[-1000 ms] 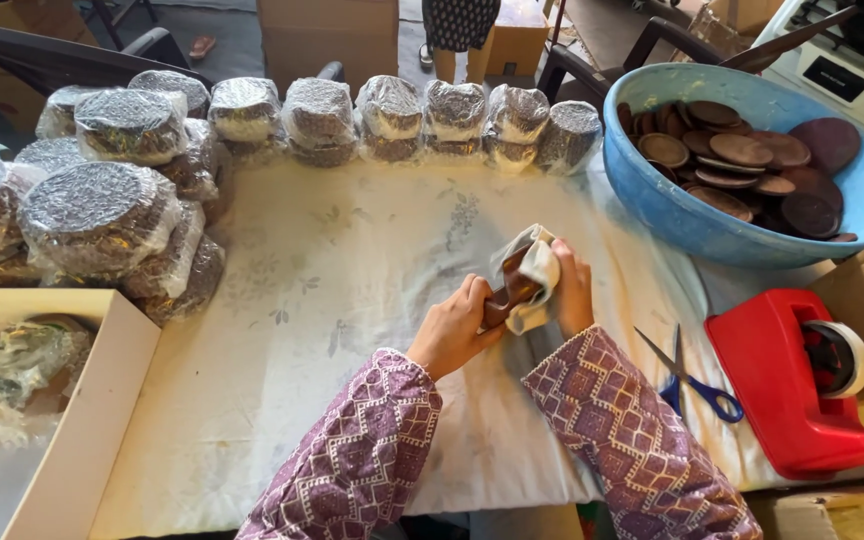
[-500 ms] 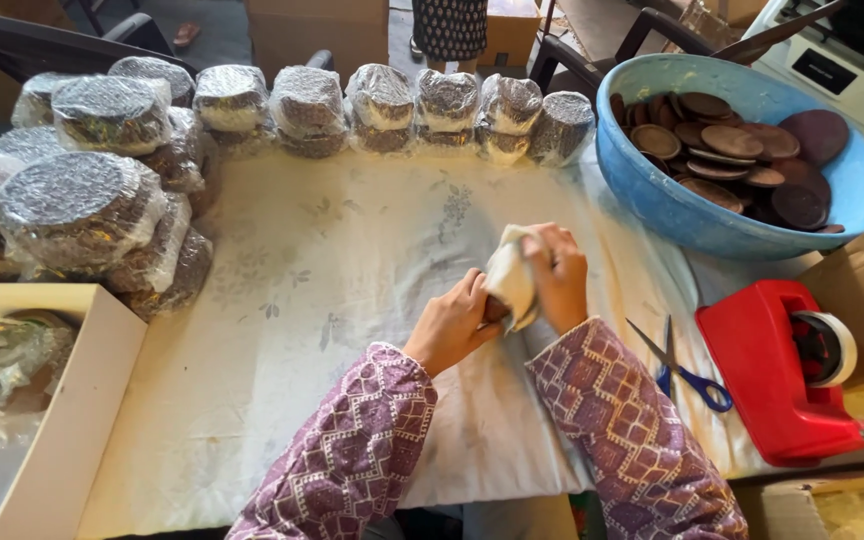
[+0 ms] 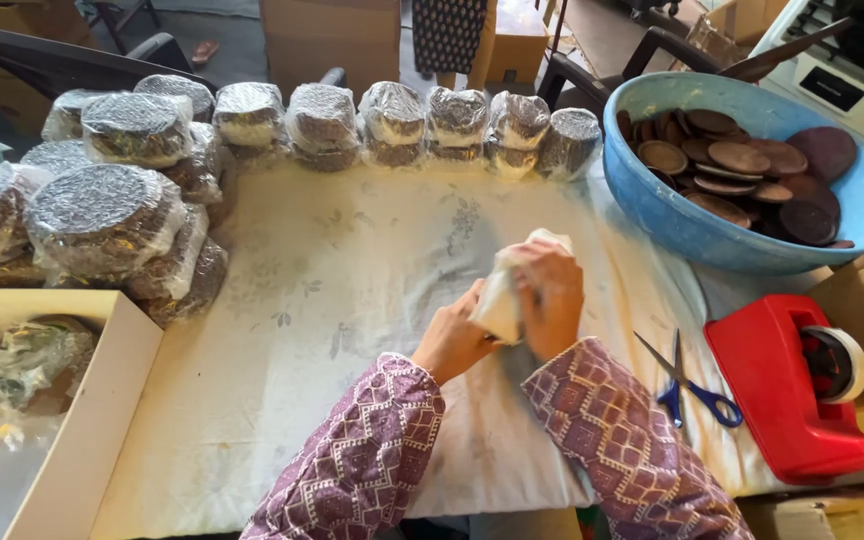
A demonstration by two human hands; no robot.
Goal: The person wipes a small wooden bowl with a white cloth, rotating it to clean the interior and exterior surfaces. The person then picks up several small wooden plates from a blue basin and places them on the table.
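Wrapping is under way at the middle of the tabletop (image 3: 352, 300), which is covered by a pale cloth with a faint flower print. The left hand (image 3: 455, 340) and the right hand (image 3: 550, 298) hold a small bundle (image 3: 504, 295) between them, just above the cloth. The right hand's fingers (image 3: 542, 262) curl closed over the top and far side of the bundle; the left hand's fingers are closed against its near side, pinching the thin white plastic covering. What is inside is hidden by the covering and the hands.

Judging by how things lie, a good deal is done. A row of wrapped round stacks (image 3: 392, 120) stands along the far edge of the cloth, and larger wrapped stacks (image 3: 102, 215) are piled at the left, some on top of others. An open white box (image 3: 92, 420) at the near left holds a crumpled plastic-wrapped piece.

Plenty looks left as well. The blue bowl (image 3: 652, 200) at the far right holds many unwrapped dark brown discs (image 3: 742, 170), lying loose and overlapping. The bundle in hand seems nearly closed but not yet sealed: the red tape dispenser (image 3: 782, 400) and the blue-handled scissors (image 3: 692, 385) lie untouched near the right sleeve, apart from both hands.
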